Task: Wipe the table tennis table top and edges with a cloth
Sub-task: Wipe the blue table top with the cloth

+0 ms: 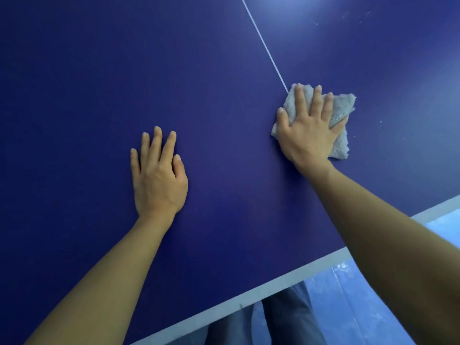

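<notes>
- Cloth (341, 113), pale and fluffy, lies flat on the blue surface (99, 70) just right of the thin white centre line (265, 43), under the right hand (307, 128).
- Right grip: fingers straight and spread, palm pressing the cloth down, nothing curled round it.
- Left hand (158, 175) rests flat and open on the bare top, well apart from the cloth, likely as a brace for the reach.
- Wiping well probably means keeping the palm flat so the whole cloth stays in contact, working in overlapping passes toward the pale specks (356, 14) visible farther out on the right.
- White edge band (273, 286) nearest the person's legs appears yet to be wiped; folding the cloth over the rim would suit it.
- Containers: none in view, so nothing to report inside any.
</notes>
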